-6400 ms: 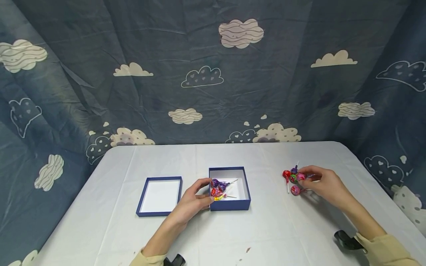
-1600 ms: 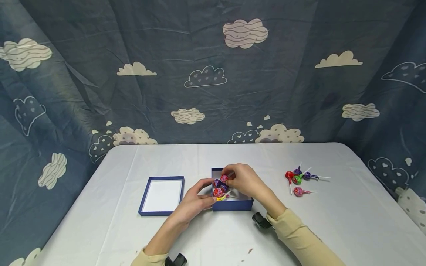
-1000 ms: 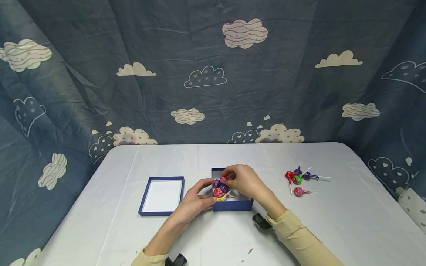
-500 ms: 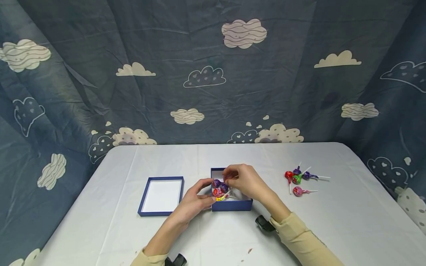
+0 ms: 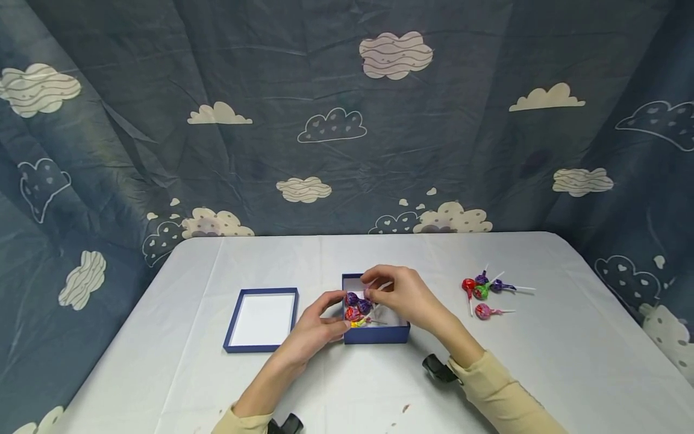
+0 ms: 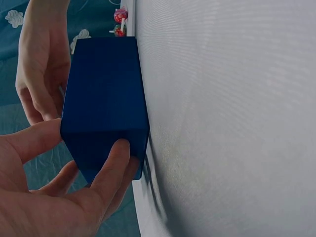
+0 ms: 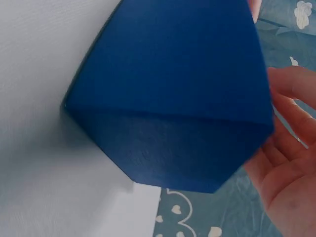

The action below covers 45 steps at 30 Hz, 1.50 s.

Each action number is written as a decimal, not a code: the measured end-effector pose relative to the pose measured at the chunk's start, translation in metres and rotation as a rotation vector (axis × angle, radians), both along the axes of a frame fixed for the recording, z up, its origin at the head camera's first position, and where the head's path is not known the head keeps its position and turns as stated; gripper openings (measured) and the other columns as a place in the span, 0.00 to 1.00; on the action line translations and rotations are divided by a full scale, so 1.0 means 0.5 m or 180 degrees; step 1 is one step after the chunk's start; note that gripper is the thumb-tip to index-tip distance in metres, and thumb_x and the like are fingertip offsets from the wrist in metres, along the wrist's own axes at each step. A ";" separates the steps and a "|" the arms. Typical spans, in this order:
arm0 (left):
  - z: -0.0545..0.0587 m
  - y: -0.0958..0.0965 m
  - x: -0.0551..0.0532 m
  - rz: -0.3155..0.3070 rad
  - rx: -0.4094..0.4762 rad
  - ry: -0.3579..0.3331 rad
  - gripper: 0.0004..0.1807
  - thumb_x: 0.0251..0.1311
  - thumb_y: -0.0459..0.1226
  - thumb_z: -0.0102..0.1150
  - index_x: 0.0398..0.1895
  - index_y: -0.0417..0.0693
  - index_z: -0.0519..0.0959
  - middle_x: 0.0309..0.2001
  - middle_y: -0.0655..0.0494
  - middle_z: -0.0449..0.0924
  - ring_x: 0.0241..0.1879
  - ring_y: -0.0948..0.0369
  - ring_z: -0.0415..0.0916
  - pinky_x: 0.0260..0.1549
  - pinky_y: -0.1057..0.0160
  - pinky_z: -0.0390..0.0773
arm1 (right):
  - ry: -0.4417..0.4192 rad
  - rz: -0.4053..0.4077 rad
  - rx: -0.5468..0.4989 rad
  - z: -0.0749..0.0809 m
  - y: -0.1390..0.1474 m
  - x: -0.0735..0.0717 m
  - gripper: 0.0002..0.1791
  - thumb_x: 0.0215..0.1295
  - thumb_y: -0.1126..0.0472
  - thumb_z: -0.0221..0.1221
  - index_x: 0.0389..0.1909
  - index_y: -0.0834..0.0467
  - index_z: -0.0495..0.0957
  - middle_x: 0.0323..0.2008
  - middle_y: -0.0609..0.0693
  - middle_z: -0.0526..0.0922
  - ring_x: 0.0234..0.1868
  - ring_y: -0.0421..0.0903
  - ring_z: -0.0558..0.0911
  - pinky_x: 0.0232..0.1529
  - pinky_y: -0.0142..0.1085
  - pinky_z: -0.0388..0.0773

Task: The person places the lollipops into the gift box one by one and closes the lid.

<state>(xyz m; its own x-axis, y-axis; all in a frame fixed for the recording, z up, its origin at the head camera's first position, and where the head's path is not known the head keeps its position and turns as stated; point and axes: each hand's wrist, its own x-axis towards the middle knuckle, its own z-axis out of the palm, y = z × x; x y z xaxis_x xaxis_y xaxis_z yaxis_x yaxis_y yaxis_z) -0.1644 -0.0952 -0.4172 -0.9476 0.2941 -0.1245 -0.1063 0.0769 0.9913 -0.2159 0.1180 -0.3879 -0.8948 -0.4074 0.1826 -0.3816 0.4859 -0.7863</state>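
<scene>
An open blue box [image 5: 376, 336] with a white inside stands at mid-table, lollipops heaped along its left side: purple ones [image 5: 352, 299], a red one [image 5: 353, 314] and a yellow one [image 5: 358, 323]. My left hand [image 5: 311, 331] holds the box by its left wall; the left wrist view shows fingers [image 6: 116, 160] against its blue outside and the thumb at the upper edge. Over the box, my right hand [image 5: 403, 295] pinches a pink lollipop [image 5: 367, 293], mostly hidden by the fingers. Its fingers [image 6: 42, 103] reach behind the front wall in the left wrist view.
Left of the box lies a blue-rimmed lid [image 5: 261, 319], white side up. At the right, several lollipops lie loose: a red one [image 5: 468, 284], a green one [image 5: 481, 292], purple ones [image 5: 499, 287] and a pink one [image 5: 484, 311]. A cloud-print curtain [image 5: 325, 169] hangs behind the table.
My right hand has come from the lollipops at the right to the box, carrying a pink lollipop. Lately it has shifted slightly right over the box. The left hand stays at the box.
</scene>
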 end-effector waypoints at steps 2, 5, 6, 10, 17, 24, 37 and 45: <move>0.000 0.000 0.000 0.0004 -0.0010 0.0001 0.33 0.59 0.30 0.60 0.69 0.45 0.66 0.73 0.40 0.55 0.58 0.45 0.74 0.50 0.51 0.78 | 0.0011 -0.0007 0.0015 0.005 0.004 0.004 0.12 0.63 0.63 0.66 0.47 0.55 0.83 0.40 0.49 0.85 0.40 0.43 0.82 0.43 0.38 0.80; 0.000 0.001 -0.001 0.0024 -0.0027 -0.0005 0.33 0.59 0.30 0.61 0.69 0.45 0.66 0.73 0.40 0.55 0.58 0.45 0.74 0.49 0.52 0.79 | 0.0070 0.0008 0.0016 0.011 0.013 0.010 0.12 0.63 0.63 0.66 0.47 0.53 0.83 0.42 0.49 0.85 0.40 0.43 0.81 0.43 0.39 0.80; 0.000 0.001 -0.001 0.0031 -0.0038 -0.0010 0.33 0.59 0.30 0.61 0.69 0.45 0.66 0.72 0.40 0.56 0.58 0.45 0.74 0.49 0.52 0.79 | 0.0096 0.0015 0.0015 0.012 0.017 0.012 0.12 0.63 0.64 0.66 0.47 0.53 0.83 0.43 0.49 0.84 0.40 0.43 0.81 0.43 0.39 0.80; 0.000 0.002 -0.002 0.0047 -0.0043 -0.0035 0.33 0.58 0.29 0.61 0.69 0.44 0.66 0.72 0.39 0.56 0.56 0.46 0.75 0.48 0.52 0.79 | 0.0126 0.0044 0.0067 0.015 0.037 0.020 0.13 0.63 0.65 0.65 0.47 0.50 0.82 0.44 0.46 0.84 0.41 0.42 0.81 0.44 0.41 0.79; -0.001 0.002 -0.001 0.0051 0.0001 0.0001 0.33 0.58 0.29 0.61 0.69 0.43 0.66 0.72 0.38 0.56 0.57 0.45 0.74 0.48 0.52 0.79 | 0.0166 0.0043 0.0235 0.028 0.076 0.036 0.13 0.63 0.64 0.65 0.48 0.50 0.82 0.42 0.40 0.83 0.42 0.41 0.81 0.46 0.43 0.79; -0.002 0.001 0.001 0.0062 0.0008 0.0007 0.33 0.58 0.29 0.61 0.69 0.43 0.66 0.72 0.38 0.57 0.58 0.44 0.74 0.48 0.51 0.79 | 0.0306 -0.0038 0.0312 0.032 0.116 0.044 0.13 0.63 0.65 0.66 0.47 0.50 0.83 0.43 0.42 0.83 0.42 0.40 0.81 0.44 0.41 0.80; -0.001 0.002 0.003 0.0052 -0.0019 0.0037 0.33 0.58 0.29 0.61 0.69 0.43 0.66 0.72 0.38 0.57 0.58 0.43 0.73 0.48 0.52 0.79 | 0.0453 -0.0042 0.0407 0.028 0.196 0.052 0.12 0.63 0.65 0.66 0.45 0.49 0.83 0.42 0.40 0.83 0.40 0.40 0.82 0.42 0.37 0.80; 0.000 0.003 0.002 0.0055 -0.0019 0.0041 0.33 0.58 0.30 0.61 0.69 0.43 0.66 0.71 0.39 0.58 0.57 0.46 0.74 0.48 0.52 0.79 | 0.0342 -0.0178 0.0567 0.022 0.244 0.058 0.12 0.61 0.63 0.67 0.45 0.49 0.83 0.41 0.41 0.83 0.38 0.41 0.81 0.39 0.35 0.78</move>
<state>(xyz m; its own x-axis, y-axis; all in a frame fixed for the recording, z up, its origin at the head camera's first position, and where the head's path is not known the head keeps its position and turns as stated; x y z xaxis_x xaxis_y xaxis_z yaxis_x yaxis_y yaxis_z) -0.1635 -0.0938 -0.4173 -0.9541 0.2768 -0.1139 -0.0949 0.0812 0.9922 -0.1870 0.2402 -0.3771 -0.8962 -0.3920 0.2077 -0.4271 0.6364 -0.6423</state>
